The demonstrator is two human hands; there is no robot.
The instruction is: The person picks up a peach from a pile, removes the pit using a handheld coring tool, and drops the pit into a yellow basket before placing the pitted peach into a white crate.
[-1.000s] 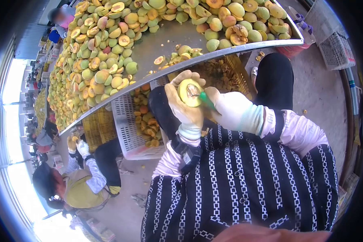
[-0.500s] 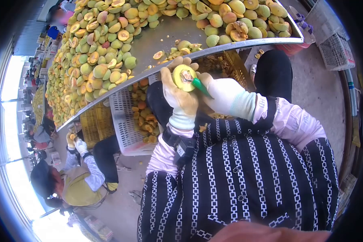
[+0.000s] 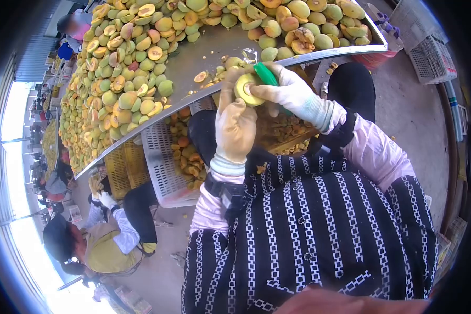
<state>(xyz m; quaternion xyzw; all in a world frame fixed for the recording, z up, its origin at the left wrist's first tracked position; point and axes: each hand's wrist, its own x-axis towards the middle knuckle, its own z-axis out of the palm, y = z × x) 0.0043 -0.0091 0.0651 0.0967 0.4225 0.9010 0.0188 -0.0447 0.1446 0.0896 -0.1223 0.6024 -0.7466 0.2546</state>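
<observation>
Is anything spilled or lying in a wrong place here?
Yes. A yellow fruit scrap sits on the striped top, below the left hand holding a fruit half; the right hand holds a green-handled tool. A few fruit pieces lie on the floor by the table edge.

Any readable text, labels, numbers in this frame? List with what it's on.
No readable text anywhere in this view.
Black wrist device on the left forearm: any marking too small to read.
The left hand with halved fruit, right hand with green-handled knife, white crate: no print visible.
</observation>
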